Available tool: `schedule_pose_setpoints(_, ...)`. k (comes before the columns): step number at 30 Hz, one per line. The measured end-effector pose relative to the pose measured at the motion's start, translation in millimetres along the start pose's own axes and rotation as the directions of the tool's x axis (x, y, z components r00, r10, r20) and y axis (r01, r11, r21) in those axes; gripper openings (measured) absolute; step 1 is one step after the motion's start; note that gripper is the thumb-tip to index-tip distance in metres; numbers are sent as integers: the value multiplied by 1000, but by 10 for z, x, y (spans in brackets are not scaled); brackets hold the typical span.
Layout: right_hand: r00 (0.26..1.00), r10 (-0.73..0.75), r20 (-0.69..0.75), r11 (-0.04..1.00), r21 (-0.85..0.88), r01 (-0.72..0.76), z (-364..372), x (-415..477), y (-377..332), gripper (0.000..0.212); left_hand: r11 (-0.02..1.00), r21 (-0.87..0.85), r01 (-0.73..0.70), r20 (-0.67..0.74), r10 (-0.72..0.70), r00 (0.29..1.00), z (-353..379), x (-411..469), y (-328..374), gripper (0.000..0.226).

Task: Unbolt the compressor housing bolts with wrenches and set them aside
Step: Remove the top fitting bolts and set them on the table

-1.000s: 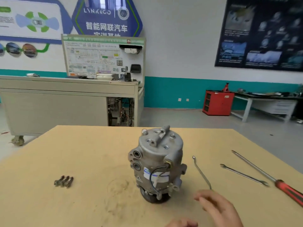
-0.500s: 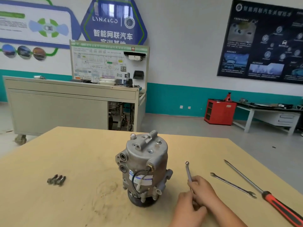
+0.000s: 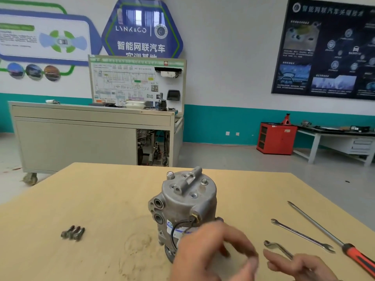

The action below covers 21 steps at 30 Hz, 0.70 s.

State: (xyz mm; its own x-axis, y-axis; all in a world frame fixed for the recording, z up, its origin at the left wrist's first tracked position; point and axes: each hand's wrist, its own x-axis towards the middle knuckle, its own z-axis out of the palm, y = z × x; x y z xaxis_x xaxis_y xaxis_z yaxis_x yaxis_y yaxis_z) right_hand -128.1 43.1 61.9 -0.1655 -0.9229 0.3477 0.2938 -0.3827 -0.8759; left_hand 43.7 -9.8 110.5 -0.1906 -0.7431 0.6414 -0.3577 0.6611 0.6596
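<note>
Workshop walls with posters stand behind a tan wooden table (image 3: 101, 199). Upright on it, the grey compressor (image 3: 182, 203) shows two bolts still in its top cover; three loose bolts (image 3: 73, 232) lie well left of it. Half a second ago both hands met at the offset wrench (image 3: 278, 248). Now the left hand (image 3: 215, 250), blurred, fingers spread and empty, covers the compressor's lower right side, while the right hand (image 3: 300, 266) lies open, the wrench just beyond its fingertips.
</note>
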Motion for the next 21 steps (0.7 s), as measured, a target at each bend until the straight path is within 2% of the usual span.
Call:
schedule_pose_setpoints(1,997,-6,-76,1000,-31,3,18,101,-44,51,996,7,-86,-157,86,984,-92,42,12,13)
schedule_pose_setpoints(2,993,-35,-112,993,-120,21,59,171,-103,54,977,95,-189,-257,208,944,-229,67,32,6)
schedule_pose_setpoints(4,989,-124,-82,963,-252,99,150,271,-136,46,945,253,-209,-260,274,926,-405,250,24,12)
schedule_pose_setpoints(6,968,-247,34,933,-263,247,251,341,-108,39,895,432,-114,-202,219,955,-458,561,-63,16)
schedule_pose_setpoints(7,947,-315,62,897,-308,318,313,393,-87,29,869,490,-66,-155,162,974,-482,696,-111,17)
schedule_pose_setpoints(8,925,-375,66,873,-310,376,412,435,-96,31,837,547,-29,-118,112,987,-493,803,-152,20)
schedule_pose_setpoints(10,908,-409,88,875,-246,418,586,535,-90,32,787,611,91,-46,-79,996,-479,919,-271,29)
schedule_pose_setpoints(12,907,-397,140,881,-221,419,727,622,-67,38,773,612,169,30,-236,971,-424,961,-354,35)
schedule_pose_setpoints(13,908,-384,168,883,-218,415,767,663,-51,40,777,602,182,47,-263,964,-397,952,-401,38)
schedule_pose_setpoints(16,908,-342,243,900,-193,390,815,725,-27,44,804,579,138,81,-225,971,-384,910,-454,44)
schedule_pose_setpoints(21,912,-334,240,872,-288,395,789,733,-6,41,852,508,125,101,-204,974,-397,893,-463,40)
